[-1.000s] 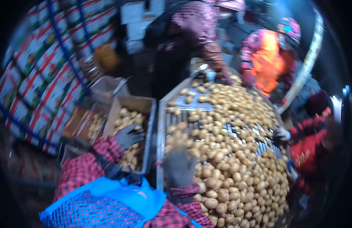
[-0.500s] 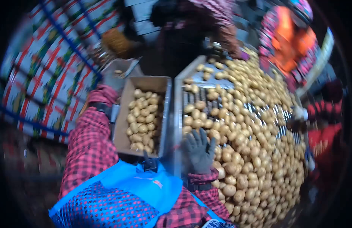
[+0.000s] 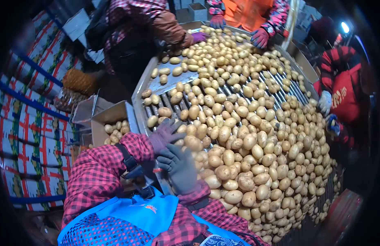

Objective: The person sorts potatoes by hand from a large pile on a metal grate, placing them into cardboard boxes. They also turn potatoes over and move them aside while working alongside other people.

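Observation:
A wide sorting table with metal rollers and a metal rim (image 3: 138, 96) is heaped with potatoes (image 3: 249, 141). My left hand (image 3: 164, 134), in a purple glove, reaches over the near left rim. Its fingers are stretched out beside the closest potatoes. Just below it, my right hand (image 3: 179, 168) in a grey glove is slightly blurred, fingers extended, with nothing visible in it. Left of the table stands an open cardboard box (image 3: 100, 129) holding potatoes, partly hidden by my left sleeve.
Printed cartons (image 3: 34, 143) are stacked at left behind blue bars, near a filled mesh sack (image 3: 79, 81). Around the table are a person in an orange vest (image 3: 243, 14), one in a checked top (image 3: 134, 16) and one in a red apron (image 3: 348, 98), gloved hands at its edges.
My left hand has moved from beside the cardboard box to the table's rim, close to my right hand. The view has turned right, so the box now appears further left.

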{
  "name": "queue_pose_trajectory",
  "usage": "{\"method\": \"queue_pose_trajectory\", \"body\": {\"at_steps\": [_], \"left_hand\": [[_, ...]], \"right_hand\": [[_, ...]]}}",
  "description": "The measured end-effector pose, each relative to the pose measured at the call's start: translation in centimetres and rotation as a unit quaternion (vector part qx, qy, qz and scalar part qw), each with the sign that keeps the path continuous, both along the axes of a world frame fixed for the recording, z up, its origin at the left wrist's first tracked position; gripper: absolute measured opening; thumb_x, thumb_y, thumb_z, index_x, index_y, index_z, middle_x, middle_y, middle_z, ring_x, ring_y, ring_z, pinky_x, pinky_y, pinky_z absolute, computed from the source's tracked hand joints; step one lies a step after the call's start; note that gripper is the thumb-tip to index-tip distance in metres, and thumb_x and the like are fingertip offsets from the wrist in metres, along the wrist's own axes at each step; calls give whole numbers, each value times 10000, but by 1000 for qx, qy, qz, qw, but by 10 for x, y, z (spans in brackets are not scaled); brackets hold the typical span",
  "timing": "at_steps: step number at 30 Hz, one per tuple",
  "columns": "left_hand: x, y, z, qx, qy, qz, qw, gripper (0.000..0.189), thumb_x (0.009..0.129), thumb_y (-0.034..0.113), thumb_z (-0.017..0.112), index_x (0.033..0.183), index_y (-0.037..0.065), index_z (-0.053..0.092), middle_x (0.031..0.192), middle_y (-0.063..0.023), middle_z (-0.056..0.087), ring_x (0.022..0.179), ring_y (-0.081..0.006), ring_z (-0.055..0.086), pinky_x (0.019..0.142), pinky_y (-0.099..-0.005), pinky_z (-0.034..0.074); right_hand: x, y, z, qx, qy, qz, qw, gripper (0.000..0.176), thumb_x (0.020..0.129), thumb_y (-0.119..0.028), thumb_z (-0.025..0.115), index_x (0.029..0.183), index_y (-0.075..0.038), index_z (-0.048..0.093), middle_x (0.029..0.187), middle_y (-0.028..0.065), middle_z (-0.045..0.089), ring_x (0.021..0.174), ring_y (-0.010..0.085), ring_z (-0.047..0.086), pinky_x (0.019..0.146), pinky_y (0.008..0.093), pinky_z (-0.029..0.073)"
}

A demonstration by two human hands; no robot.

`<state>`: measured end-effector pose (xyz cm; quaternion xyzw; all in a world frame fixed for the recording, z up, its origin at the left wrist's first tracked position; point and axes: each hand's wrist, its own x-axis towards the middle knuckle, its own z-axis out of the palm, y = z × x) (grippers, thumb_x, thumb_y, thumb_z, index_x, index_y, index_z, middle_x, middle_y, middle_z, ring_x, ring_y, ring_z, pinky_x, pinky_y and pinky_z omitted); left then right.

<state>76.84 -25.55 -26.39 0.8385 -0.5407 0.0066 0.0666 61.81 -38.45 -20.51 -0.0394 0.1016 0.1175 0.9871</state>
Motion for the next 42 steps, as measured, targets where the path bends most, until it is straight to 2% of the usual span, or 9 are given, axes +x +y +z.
{"method": "queue_pose_trajectory", "body": {"at_steps": [5,17,21,26,31,33,36,39,42], "left_hand": [[74,-25,34,-60,146,6,987,520,846,393,627,1312,185,528,1450,-233,353,1307,-444,364,1081,-519,311],[126,-145,15,-50,42,-151,986,605,841,492,608,1376,244,473,1481,-207,319,1294,-472,358,1084,-537,315],[147,-156,36,93,94,-44,990,543,886,459,600,1375,254,484,1504,-245,266,1343,-458,328,1108,-505,299],[141,-197,55,44,-15,9,999,622,864,488,579,1407,219,438,1480,-233,318,1314,-431,361,1090,-495,315],[73,-279,56,-62,83,-308,946,586,856,409,633,1350,136,479,1341,-169,496,1211,-388,482,1033,-494,371],[74,-301,49,-41,302,-230,924,567,872,427,596,1348,141,484,1339,-149,501,1199,-376,492,1026,-501,366],[97,-319,27,-74,-46,-217,972,618,885,415,588,1418,169,399,1364,-155,465,1175,-381,503,981,-471,399],[122,-335,23,-24,116,-59,991,710,852,505,595,1446,191,363,1449,-203,353,1315,-404,369,1089,-480,310],[121,-317,25,58,38,-38,997,762,837,564,585,1456,187,349,1500,-253,255,1357,-438,299,1108,-517,287]], "right_hand": [[2,0,4,-16,5,10,1000,555,1007,-431,403,1331,19,437,1168,174,592,1020,271,624,901,379,523],[5,-3,13,2,48,46,998,586,988,-471,429,1353,-13,432,1133,98,591,947,153,607,806,264,501],[3,-7,25,-21,70,27,997,558,989,-434,449,1335,3,435,1121,97,589,915,139,608,808,249,499],[6,0,11,-21,17,11,1000,553,993,-469,431,1306,-16,485,1132,77,599,925,163,610,865,323,506],[1,7,4,104,17,-3,994,491,1015,-401,387,1321,-28,477,1092,65,605,955,151,594,876,294,480],[0,1,12,42,12,14,999,492,1014,-399,388,1326,-28,472,1099,68,604,965,154,593,881,296,479],[2,-6,24,12,15,32,999,493,1013,-396,389,1333,-29,464,1111,73,601,979,157,592,889,298,477],[3,-6,23,-7,8,39,999,495,1011,-394,391,1340,-30,456,1122,78,598,994,161,591,897,299,476],[3,-9,20,-17,2,41,999,497,1010,-391,392,1347,-31,448,1134,83,595,1008,165,590,905,301,474]]}}
